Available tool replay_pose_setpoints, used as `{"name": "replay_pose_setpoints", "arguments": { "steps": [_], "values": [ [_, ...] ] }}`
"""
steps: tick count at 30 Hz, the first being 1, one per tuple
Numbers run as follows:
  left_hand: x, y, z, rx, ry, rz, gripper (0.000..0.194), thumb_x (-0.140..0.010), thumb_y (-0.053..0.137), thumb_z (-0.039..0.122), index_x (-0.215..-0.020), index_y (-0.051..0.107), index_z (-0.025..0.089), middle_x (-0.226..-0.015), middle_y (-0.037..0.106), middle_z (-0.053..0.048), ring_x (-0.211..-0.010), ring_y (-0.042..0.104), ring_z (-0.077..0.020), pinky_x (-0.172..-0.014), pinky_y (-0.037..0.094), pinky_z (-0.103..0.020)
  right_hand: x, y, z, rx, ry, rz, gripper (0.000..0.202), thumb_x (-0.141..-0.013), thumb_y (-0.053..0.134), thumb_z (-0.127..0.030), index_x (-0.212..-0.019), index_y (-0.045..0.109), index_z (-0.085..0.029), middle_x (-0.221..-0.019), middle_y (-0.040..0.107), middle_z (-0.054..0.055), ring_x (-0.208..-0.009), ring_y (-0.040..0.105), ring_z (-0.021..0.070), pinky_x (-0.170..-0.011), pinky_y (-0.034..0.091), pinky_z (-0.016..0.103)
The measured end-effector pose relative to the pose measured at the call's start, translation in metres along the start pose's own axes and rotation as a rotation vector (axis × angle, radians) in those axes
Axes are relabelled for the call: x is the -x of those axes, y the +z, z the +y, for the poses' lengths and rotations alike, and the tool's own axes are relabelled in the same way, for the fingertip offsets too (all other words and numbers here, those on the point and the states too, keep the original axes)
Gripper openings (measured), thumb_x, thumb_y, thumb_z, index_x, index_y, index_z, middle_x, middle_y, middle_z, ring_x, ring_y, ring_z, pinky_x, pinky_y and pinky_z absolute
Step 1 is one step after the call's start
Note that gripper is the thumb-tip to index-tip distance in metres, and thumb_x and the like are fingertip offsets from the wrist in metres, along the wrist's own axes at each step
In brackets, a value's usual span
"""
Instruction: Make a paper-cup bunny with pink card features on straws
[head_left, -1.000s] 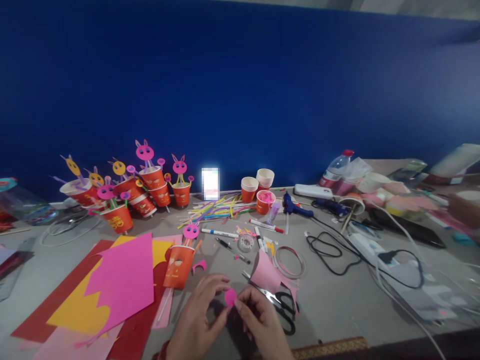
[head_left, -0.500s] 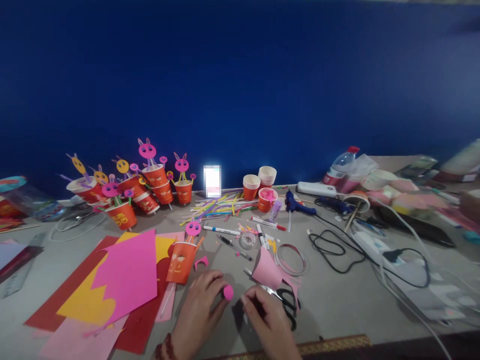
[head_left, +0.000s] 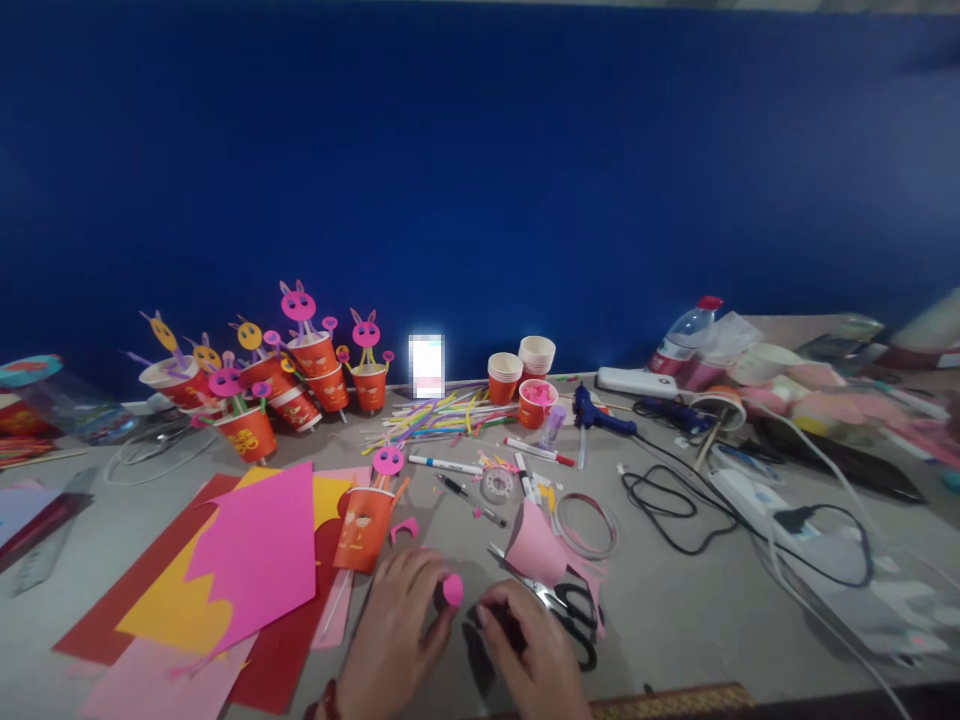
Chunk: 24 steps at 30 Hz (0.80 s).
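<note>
Between thumb and fingers, my left hand (head_left: 401, 622) pinches a small pink paper circle (head_left: 452, 590). My right hand (head_left: 529, 640) is just to its right, thumb and fingertips pressed together; whatever they hold, if anything, is too small to make out. Black-handled scissors (head_left: 551, 597) lie beside and partly behind the right hand, touching a light pink paper piece (head_left: 537, 545). Beyond my left hand an orange paper cup (head_left: 364, 530) with a pink rabbit head (head_left: 388, 460) leans on the paper sheets. A curved pink scrap (head_left: 404, 530) is next to it.
Coloured sheets (head_left: 270, 560) are stacked at left. Several decorated cups (head_left: 326, 390) stand behind them. Pipe cleaners (head_left: 442, 415), markers (head_left: 446, 466), a tape roll (head_left: 498, 484) and a glue gun (head_left: 600, 415) lie further back. Black cable (head_left: 675, 510) and a power strip (head_left: 795, 560) occupy the right.
Both hands stay almost in place; the pink circle shifts slightly left and turns a little. The whole view moves slightly. Nothing is visibly taken up or let go.
</note>
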<state>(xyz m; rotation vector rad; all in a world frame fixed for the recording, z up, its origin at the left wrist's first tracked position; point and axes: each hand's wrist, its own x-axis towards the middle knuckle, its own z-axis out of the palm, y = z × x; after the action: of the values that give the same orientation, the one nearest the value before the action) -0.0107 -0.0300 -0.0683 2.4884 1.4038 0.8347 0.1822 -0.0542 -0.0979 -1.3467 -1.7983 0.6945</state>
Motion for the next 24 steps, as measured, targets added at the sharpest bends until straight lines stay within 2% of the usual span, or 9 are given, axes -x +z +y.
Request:
{"name": "replay_pose_setpoints", "arguments": {
  "steps": [4, 7, 16, 20, 24],
  "values": [
    [-0.005, -0.008, 0.014, -0.042, 0.080, 0.032, 0.026, -0.087, 0.055, 0.015, -0.112, 0.060, 0.020, -0.106, 0.071, -0.009, -0.100, 0.066, -0.0263, -0.095, 0.053, -0.049, -0.005, 0.001, -0.011, -0.028, -0.036, -0.032, 0.012, -0.094, 0.051, -0.027, -0.091, 0.061, -0.022, -0.081, 0.070, 0.005, -0.072, 0.065, 0.0206, -0.064, 0.048, 0.027],
    [-0.007, -0.010, 0.018, -0.034, 0.124, 0.031, 0.031, -0.086, 0.052, 0.012, -0.115, 0.059, 0.019, -0.108, 0.071, -0.010, -0.100, 0.067, -0.0251, -0.094, 0.054, -0.045, -0.009, 0.002, -0.017, -0.032, -0.039, -0.033, 0.012, -0.093, 0.052, -0.025, -0.086, 0.061, -0.021, -0.076, 0.068, 0.004, -0.067, 0.063, 0.0195, -0.061, 0.046, 0.026],
    [-0.008, -0.006, 0.007, 0.011, 0.182, 0.044, 0.027, -0.087, 0.053, 0.012, -0.111, 0.056, 0.023, -0.104, 0.072, -0.008, -0.097, 0.070, -0.0231, -0.085, 0.059, -0.035, -0.013, 0.003, -0.020, -0.033, -0.004, -0.013, 0.013, -0.085, 0.051, -0.017, -0.076, 0.059, -0.021, -0.070, 0.066, 0.002, -0.064, 0.061, 0.0185, -0.059, 0.041, 0.025],
    [-0.019, -0.008, 0.010, -0.072, 0.177, -0.063, 0.023, -0.084, 0.055, 0.010, -0.103, 0.059, 0.022, -0.099, 0.070, -0.007, -0.091, 0.068, -0.0253, -0.083, 0.057, -0.040, -0.014, -0.004, -0.015, 0.048, -0.007, 0.038, 0.015, -0.089, 0.050, -0.019, -0.080, 0.061, -0.021, -0.071, 0.067, 0.003, -0.065, 0.061, 0.0189, -0.060, 0.042, 0.025],
    [-0.028, -0.004, 0.015, -0.175, 0.098, -0.206, 0.021, -0.083, 0.055, 0.005, -0.095, 0.063, 0.020, -0.091, 0.068, -0.005, -0.087, 0.065, -0.0266, -0.082, 0.053, -0.045, -0.020, -0.037, -0.003, 0.160, -0.024, 0.104, 0.017, -0.095, 0.050, -0.024, -0.085, 0.063, -0.021, -0.075, 0.068, 0.004, -0.068, 0.063, 0.0199, -0.064, 0.043, 0.027]
  ]
}}
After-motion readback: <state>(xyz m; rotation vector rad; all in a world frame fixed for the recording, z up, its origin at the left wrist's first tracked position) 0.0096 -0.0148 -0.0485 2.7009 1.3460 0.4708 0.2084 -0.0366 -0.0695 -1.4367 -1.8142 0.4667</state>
